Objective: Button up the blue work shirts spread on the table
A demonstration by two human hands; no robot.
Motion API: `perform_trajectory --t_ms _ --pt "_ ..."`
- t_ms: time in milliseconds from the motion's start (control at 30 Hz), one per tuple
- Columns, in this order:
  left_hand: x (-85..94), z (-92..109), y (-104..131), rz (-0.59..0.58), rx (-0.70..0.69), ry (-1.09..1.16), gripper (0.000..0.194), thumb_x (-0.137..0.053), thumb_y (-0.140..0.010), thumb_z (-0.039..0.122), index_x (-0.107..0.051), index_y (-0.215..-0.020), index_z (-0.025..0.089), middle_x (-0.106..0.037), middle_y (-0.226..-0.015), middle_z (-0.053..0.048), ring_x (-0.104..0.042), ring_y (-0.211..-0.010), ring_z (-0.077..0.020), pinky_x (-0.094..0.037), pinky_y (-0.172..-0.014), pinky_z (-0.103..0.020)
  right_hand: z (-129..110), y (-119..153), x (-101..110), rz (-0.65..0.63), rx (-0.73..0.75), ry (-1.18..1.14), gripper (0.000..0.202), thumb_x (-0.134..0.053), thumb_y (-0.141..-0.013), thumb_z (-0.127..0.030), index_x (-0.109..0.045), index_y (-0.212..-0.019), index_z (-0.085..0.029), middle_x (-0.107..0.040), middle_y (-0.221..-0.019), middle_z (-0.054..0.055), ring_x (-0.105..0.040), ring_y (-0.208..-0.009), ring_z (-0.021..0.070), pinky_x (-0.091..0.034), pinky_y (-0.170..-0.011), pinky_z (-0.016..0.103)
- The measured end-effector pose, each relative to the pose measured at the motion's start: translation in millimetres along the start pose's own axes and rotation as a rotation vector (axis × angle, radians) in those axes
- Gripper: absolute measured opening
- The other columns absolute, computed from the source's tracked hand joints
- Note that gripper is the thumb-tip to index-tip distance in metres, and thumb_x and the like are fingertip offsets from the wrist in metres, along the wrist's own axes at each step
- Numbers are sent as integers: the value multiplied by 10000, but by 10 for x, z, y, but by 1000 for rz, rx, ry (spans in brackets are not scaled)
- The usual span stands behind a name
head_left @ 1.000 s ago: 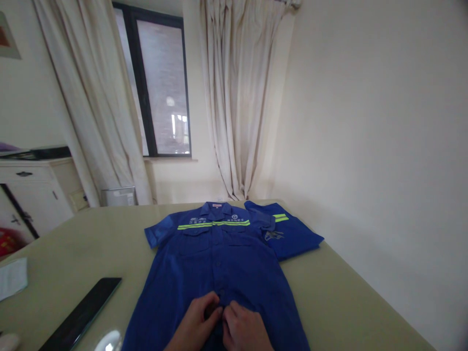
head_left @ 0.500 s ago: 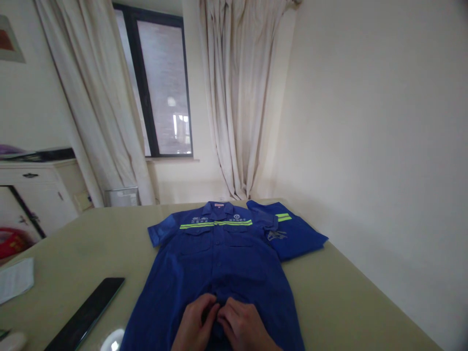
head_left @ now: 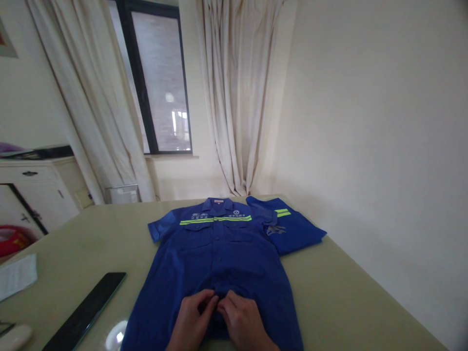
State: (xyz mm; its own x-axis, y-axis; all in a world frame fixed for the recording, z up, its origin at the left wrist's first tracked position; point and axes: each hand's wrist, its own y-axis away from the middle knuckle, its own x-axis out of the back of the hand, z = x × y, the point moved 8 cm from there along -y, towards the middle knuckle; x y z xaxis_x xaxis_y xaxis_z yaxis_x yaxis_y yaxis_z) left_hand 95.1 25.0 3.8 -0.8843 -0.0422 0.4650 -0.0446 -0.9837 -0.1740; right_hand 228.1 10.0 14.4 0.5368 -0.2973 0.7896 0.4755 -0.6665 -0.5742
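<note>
At the lower end of the placket on the blue shirt, both hands work close in: left hand and right hand, fingertips nearly meeting. Grip on each side looks pinched together on placket cloth; can't tell if a button or just fabric edge sits inside, fingers cover it. Shirt lies face up under the grip, body spreading both ways, collar and lime stripe far beyond. Cloth just ahead of the grip is rucked up. Main risk, my read: blind pinch plus thin cloth, so an edge could slip or get caught skewed. Second: a hard pull toward the wearer would drag the whole shirt, as nothing visible pins the far end. Right-side sleeve overlaps the folded blue garment, ahead and right of the grip, so drag could shift that too. Left of the grip, just off the shirt's edge: glossy round thing, then black slab; a wide elbow or swept hem could knock either. Farther left, paper sheet on the tabletop, likely out of trouble. Window well beyond, irrelevant.
</note>
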Motion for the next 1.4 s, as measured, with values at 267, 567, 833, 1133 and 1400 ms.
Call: perform_trajectory --t_ms 267,567,833,1133,1400 --pt "31 3 17 5 13 -26 343 -628 -902 536 -813 -917 247 -809 -822 -37 -737 -742 -221 -558 -709 -248 -57 -6 60 51 20 42 317 -452 -1053 -223 -638 -796 -222 -652 -716 -4 -633 -604 134 -408 -541 233" --pt "-4 88 24 -72 -10 -33 346 -591 -931 508 -787 -870 231 -791 -791 -31 -708 -714 -202 -509 -666 -233 -78 17 139 91 47 57 313 -455 -1048 -220 -622 -784 -218 -648 -701 -4 -613 -579 139 -370 -538 247" --pt "-7 79 33 -100 -20 -35 352 -576 -943 507 -776 -859 229 -779 -773 -27 -697 -711 -197 -495 -663 -232 -53 19 169 74 23 5 273 -472 -1036 -241 -628 -812 -224 -667 -731 3 -634 -618 147 -406 -576 246" --pt "-30 132 46 -104 -22 -9 359 -595 -922 536 -781 -857 236 -765 -749 -34 -680 -685 -194 -502 -647 -226 74 64 137 84 -89 -64 249 -520 -1017 -308 -604 -793 -238 -674 -733 -12 -641 -601 144 -418 -583 255" --pt "37 102 -8 -36 -16 59 400 -596 -903 603 -741 -887 230 -764 -839 -44 -686 -824 -220 -531 -787 -256 63 -2 169 119 -120 -58 228 -513 -1032 -315 -592 -831 -242 -674 -786 7 -644 -690 170 -439 -646 273"
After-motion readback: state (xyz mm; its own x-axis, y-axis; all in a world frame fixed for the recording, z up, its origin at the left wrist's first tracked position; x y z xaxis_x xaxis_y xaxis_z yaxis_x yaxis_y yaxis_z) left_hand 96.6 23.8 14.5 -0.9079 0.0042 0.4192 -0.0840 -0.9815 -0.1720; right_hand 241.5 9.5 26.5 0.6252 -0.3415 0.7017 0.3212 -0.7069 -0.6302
